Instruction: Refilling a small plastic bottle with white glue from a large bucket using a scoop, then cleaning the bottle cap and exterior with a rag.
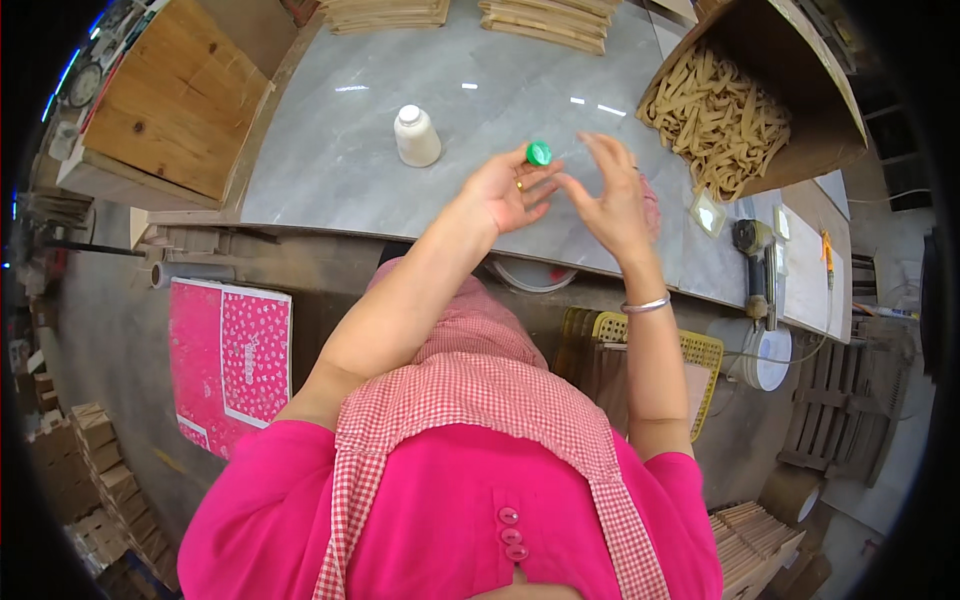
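Green cap (539,153) sat pinched at fingertips of left hand (505,190), raised above grey worktop (330,160). White bottle (416,136) stood uncapped, upright, apart to left, presumably cap's source. Right hand (612,200) hovered beside, fingers spread, holding nothing. Box of wooden pieces (720,115) at right.

Both forearms reach forward over the bench's near edge. Left hand (508,190) palm up, fingertips pinching a small cap (539,153). Right hand (612,195) open beside it, fingers spread, bangle on wrist.
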{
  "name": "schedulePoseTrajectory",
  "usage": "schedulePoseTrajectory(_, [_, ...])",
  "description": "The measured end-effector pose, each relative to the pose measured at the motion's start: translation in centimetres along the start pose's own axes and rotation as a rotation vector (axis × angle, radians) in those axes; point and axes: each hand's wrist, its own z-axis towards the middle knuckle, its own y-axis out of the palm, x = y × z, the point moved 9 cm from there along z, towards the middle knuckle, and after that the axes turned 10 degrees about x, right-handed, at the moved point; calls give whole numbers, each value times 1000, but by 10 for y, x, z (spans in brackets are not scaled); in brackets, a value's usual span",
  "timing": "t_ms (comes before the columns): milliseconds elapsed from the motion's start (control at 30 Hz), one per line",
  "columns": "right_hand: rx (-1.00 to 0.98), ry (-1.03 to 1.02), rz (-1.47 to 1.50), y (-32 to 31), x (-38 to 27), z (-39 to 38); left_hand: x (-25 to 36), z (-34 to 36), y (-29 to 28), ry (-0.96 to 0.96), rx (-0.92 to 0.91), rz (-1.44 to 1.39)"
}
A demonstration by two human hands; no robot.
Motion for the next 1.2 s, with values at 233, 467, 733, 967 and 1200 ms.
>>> schedulePoseTrajectory(233, [-212, -156, -54, 50, -43, 6, 11, 8, -20, 282, 98, 216])
schedulePoseTrajectory(467, [-258, -81, -14, 83, -38, 26, 51, -43, -35, 453, -23, 393])
schedulePoseTrajectory(733, [-80, 26, 256, 126, -74, 70, 100, -67, -118, 701, 196, 383])
schedulePoseTrajectory(967, [-73, -21, 371, 183, -97, 77, 160, -66, -128, 1513, 660, 962])
schedulePoseTrajectory(1200, [-122, 52, 386, 184, -78, 44, 144, -20, -118, 1430, 681, 816])
